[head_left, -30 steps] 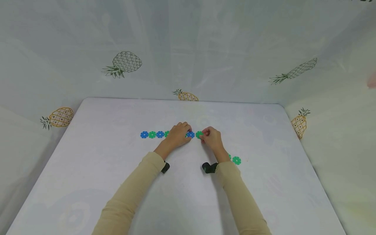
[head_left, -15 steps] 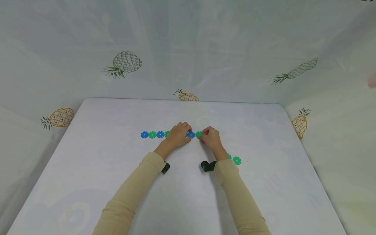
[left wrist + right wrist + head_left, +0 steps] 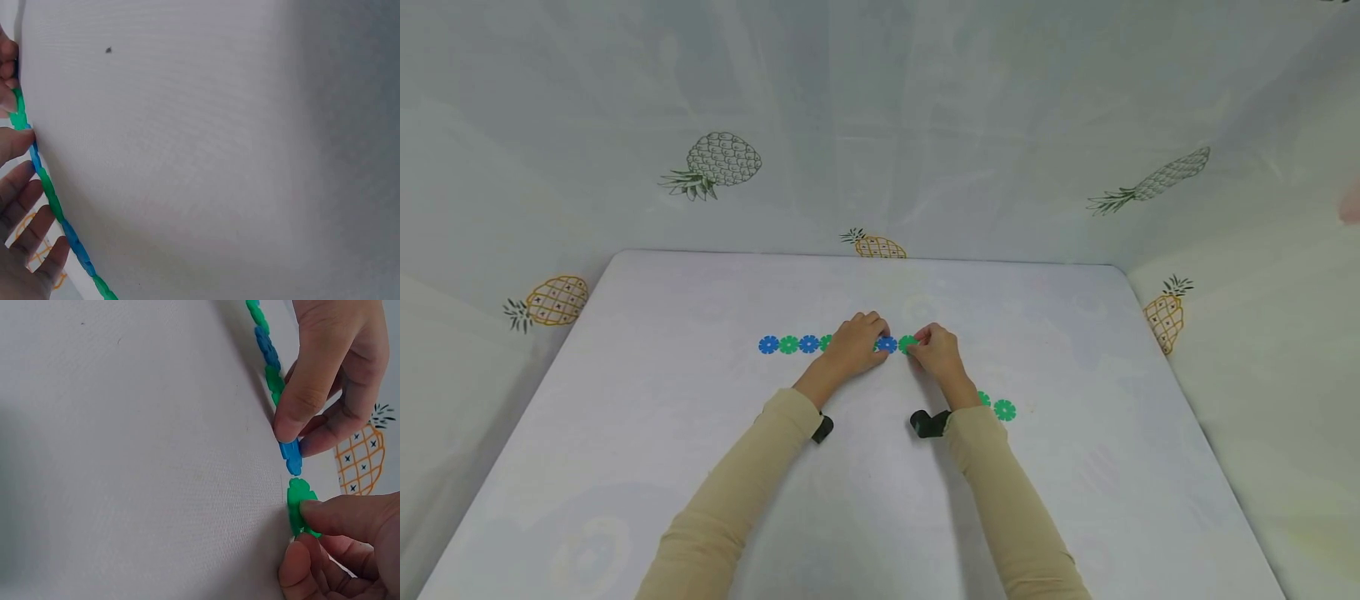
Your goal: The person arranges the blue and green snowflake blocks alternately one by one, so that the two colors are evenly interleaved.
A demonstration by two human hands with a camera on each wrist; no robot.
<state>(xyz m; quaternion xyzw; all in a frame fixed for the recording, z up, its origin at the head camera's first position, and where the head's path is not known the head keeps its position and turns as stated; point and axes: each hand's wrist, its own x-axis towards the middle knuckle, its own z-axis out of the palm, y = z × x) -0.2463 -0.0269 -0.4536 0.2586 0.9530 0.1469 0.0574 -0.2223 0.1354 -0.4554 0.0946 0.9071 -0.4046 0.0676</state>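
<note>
A row of joined plastic snowflake discs, alternating blue and green, lies across the table; a blue disc [image 3: 768,344] is at its left end. My left hand [image 3: 852,346] covers the middle of the row and pinches the blue disc [image 3: 289,453] at its right end between thumb and fingers. In my right hand [image 3: 942,354], a single green snowflake disc [image 3: 299,503] is pinched by thumb and fingertips. The right wrist view shows it upright on edge, facing the blue disc's end across a narrow gap. Several fingers of the left hand [image 3: 28,250] lie along the row's far side.
Two loose green discs [image 3: 1004,410] lie beside the right forearm, one partly covered by it. The white table [image 3: 1060,333] ends in front of a hanging pineapple-print cloth [image 3: 985,150]. Black camera mounts [image 3: 929,424] protrude from both wrists.
My right hand and forearm have shifted very slightly left, uncovering more of one loose green disc. The left hand stays in place, its pinch on the blue disc unchanged.
</note>
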